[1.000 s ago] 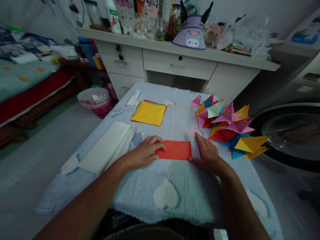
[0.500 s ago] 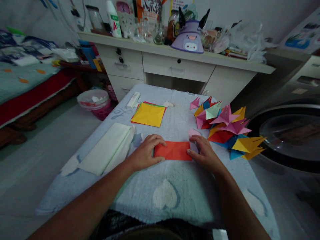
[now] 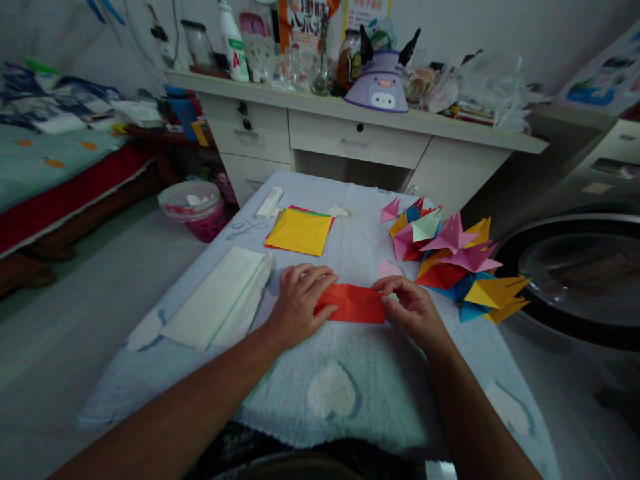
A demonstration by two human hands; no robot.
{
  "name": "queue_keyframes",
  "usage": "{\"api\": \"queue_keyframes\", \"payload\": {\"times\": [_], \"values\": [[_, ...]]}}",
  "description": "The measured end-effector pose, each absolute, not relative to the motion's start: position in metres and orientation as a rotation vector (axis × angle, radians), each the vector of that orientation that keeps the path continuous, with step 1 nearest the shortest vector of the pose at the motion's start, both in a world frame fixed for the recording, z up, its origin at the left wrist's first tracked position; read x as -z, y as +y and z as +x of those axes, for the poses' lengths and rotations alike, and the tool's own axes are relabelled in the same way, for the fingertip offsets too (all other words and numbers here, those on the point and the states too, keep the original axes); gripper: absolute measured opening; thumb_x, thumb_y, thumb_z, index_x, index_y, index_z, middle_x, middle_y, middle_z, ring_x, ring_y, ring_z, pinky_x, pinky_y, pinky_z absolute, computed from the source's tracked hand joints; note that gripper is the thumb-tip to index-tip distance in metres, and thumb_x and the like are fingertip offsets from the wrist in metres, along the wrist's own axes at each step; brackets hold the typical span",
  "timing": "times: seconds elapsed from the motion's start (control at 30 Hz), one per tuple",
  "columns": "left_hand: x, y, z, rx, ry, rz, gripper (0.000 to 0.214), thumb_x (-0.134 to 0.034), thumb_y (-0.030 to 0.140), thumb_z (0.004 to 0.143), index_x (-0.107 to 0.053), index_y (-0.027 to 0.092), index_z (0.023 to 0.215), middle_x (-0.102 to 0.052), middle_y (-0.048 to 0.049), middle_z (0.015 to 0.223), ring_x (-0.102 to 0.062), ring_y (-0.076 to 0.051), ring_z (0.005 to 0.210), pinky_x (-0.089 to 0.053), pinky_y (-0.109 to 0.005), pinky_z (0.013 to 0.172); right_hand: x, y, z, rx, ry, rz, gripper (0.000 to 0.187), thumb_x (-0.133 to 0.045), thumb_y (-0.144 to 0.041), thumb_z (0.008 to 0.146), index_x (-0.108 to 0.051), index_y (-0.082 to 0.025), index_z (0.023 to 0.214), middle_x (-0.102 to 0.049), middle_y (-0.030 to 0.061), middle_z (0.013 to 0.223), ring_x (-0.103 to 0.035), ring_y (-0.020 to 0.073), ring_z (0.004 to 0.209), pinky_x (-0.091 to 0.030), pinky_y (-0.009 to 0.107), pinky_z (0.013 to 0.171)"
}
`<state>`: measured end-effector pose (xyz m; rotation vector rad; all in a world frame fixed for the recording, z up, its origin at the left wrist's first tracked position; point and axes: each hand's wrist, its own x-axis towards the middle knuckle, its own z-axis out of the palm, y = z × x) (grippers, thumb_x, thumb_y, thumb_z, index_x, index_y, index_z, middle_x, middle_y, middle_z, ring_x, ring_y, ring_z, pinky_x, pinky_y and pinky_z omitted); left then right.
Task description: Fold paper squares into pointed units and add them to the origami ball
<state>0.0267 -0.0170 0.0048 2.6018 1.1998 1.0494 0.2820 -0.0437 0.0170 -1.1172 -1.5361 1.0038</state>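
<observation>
- Cloth-covered worktop [image 3: 395,387]: our red paper [image 3: 357,308] lies near the middle, between our hands.
- Our left hand [image 3: 299,300] holds its left end, thumb on top.
- Our right hand [image 3: 414,309], fingers spread a second ago, now pinches the right edge, so we likely have both ends under control.

White bottle [image 3: 232,41], 11 o'clock: red capital "A", next letter unclear. Orange packet [image 3: 306,27], 12 o'clock: large white characters, illegible. Yellow-edged sheet [image 3: 367,13], between 12 and 1 o'clock: small red characters, illegible.
</observation>
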Motion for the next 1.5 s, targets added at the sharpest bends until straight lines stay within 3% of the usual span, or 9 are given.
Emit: {"api": "queue_keyframes", "payload": {"times": [0.23,0.4,0.53,0.83,1.0,1.1,1.27,1.43,1.5], "values": [[-0.011,-0.021,0.03,-1.113,0.982,2.656,0.019,-0.058,0.02,0.091,-0.066,0.021,0.108,-0.072,-0.0022,0.092,-0.054,-0.022,0.09,-0.033,-0.043,0.092,-0.02,-0.05,0.279,-1.387,-1.454,-0.962,0.019,-0.071,-0.04,0.081,-0.064,-0.022,0.085,-0.068,0.0036,0.094,-0.062,0.0194,0.088,-0.046,0.031,0.08],[-0.012,-0.025,0.028,-1.159,0.855,2.635,0.02,-0.054,0.017,0.092,-0.066,0.024,0.107,-0.072,-0.0017,0.091,-0.053,-0.02,0.091,-0.036,-0.04,0.092,-0.015,-0.046,0.278,-1.09,-1.423,-1.132,0.024,-0.058,-0.047,0.09,-0.066,-0.024,0.092,-0.068,0.0048,0.104,-0.061,0.0227,0.1,-0.044,0.037,0.092],[-0.012,-0.029,0.028,-1.197,0.844,2.658,0.029,-0.052,0.013,0.093,-0.065,0.027,0.115,-0.073,-0.0011,0.094,-0.053,-0.02,0.095,-0.035,-0.041,0.095,-0.012,-0.044,0.279,-0.829,-1.602,-1.433,0.037,-0.062,-0.046,0.087,-0.062,-0.026,0.118,-0.062,0.0069,0.126,-0.056,0.027,0.116,-0.041,0.044,0.102],[-0.015,-0.032,0.023,-1.187,0.742,2.652,0.022,-0.053,0.014,0.087,-0.07,0.027,0.09,-0.071,-0.0019,0.095,-0.053,-0.022,0.098,-0.039,-0.044,0.096,-0.009,-0.041,0.276,-0.738,-1.686,-1.473,0.056,-0.064,-0.048,0.084,-0.052,-0.022,0.132,-0.057,0.0121,0.136,-0.051,0.0297,0.126,-0.038,0.047,0.108],[-0.017,-0.033,0.022,-1.257,0.782,2.613,0.021,-0.053,0.012,0.079,-0.069,0.025,0.086,-0.066,-0.0054,0.108,-0.049,-0.025,0.105,-0.042,-0.047,0.097,-0.006,-0.039,0.277,-1.016,-1.552,-1.347,0.03,-0.062,-0.045,0.086,-0.066,-0.02,0.104,-0.071,0.005,0.097,-0.065,0.0215,0.087,-0.052,0.033,0.077],[-0.016,-0.033,0.025,-1.353,1.003,2.617,0.023,-0.056,0.008,0.076,-0.069,0.024,0.085,-0.061,-0.0068,0.118,-0.046,-0.027,0.111,-0.039,-0.05,0.099,-0.005,-0.039,0.277,-1.195,-1.385,-1.3,0.027,-0.065,-0.047,0.084,-0.066,-0.02,0.083,-0.066,0.0002,0.072,-0.059,0.0153,0.063,-0.046,0.026,0.058],[-0.012,-0.032,0.028,-1.346,1.254,2.747,0.022,-0.061,0.009,0.082,-0.071,0.027,0.088,-0.064,-0.0052,0.118,-0.047,-0.028,0.108,-0.04,-0.048,0.093,-0.007,-0.038,0.273,-1.305,-1.153,-1.202,0.028,-0.076,-0.045,0.074,-0.063,-0.021,0.084,-0.069,-0.0004,0.075,-0.062,0.0146,0.062,-0.048,0.025,0.056],[-0.004,-0.031,0.028,-1.148,1.059,2.904,0.024,-0.05,0.008,0.088,-0.068,0.022,0.095,-0.07,-0.0054,0.107,-0.057,-0.017,0.078,-0.049,-0.033,0.072,-0.009,-0.038,0.271,-1.342,-1.079,-1.185,0.032,-0.079,-0.042,0.07,-0.058,-0.023,0.085,-0.07,-0.0002,0.074,-0.064,0.0158,0.063,-0.051,0.027,0.057],[-0.002,-0.03,0.028,-1.11,0.981,2.848,0.028,-0.046,0.005,0.086,-0.066,0.02,0.097,-0.07,-0.0058,0.106,-0.062,-0.016,0.078,-0.052,-0.03,0.071,-0.009,-0.038,0.272,-1.353,-1.078,-1.185,0.033,-0.079,-0.041,0.07,-0.055,-0.023,0.084,-0.068,-0.0014,0.072,-0.061,0.0135,0.055,-0.048,0.024,0.051]]}}
